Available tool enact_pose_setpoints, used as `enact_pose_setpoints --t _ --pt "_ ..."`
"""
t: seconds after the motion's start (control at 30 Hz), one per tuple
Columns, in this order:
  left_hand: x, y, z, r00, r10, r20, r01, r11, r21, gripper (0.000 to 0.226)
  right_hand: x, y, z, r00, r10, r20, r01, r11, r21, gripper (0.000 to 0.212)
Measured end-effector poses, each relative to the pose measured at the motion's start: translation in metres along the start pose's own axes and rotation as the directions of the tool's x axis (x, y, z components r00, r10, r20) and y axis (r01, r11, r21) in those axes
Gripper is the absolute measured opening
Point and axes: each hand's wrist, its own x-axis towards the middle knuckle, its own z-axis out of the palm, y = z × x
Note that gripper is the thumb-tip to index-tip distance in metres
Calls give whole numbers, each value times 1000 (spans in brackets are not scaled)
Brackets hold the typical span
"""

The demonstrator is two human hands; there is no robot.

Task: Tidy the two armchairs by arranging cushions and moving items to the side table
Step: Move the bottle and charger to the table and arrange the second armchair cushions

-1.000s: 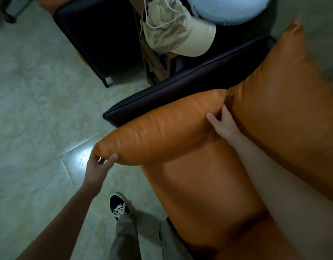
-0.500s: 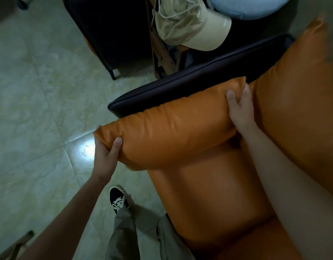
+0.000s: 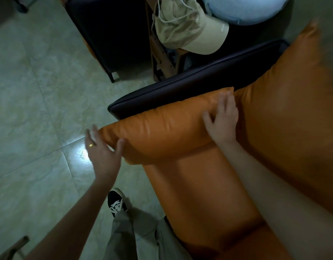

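Note:
An orange leather side cushion (image 3: 162,132) lies along the dark armrest (image 3: 180,91) of the near armchair, above the orange seat (image 3: 195,194). My left hand (image 3: 101,154) is at the cushion's front end, fingers spread, thumb touching the leather, holding nothing. My right hand (image 3: 222,119) rests flat with spread fingers on the cushion's rear end, beside the big orange back cushion (image 3: 293,119). A beige cap (image 3: 188,27) lies on the wooden side table (image 3: 162,53) between the chairs.
The second dark armchair (image 3: 109,30) stands at the top left, beyond the side table. A pale blue cushion (image 3: 244,8) shows at the top edge. Glossy tiled floor (image 3: 30,109) spreads on the left. My trouser leg and black shoe (image 3: 116,201) are beside the seat's front.
Both hands gripped the side cushion's ends and pushed it against the armrest. Now the left hand has let go with fingers spread, and the right hand lies flat on the cushion.

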Motion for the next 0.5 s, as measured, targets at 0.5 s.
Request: enact_pose_setpoints --t 0.5 --pt "30 23 55 904 261 337 -369 876 312 85 50 20 38 971 -72 228 92 993 -78 80"
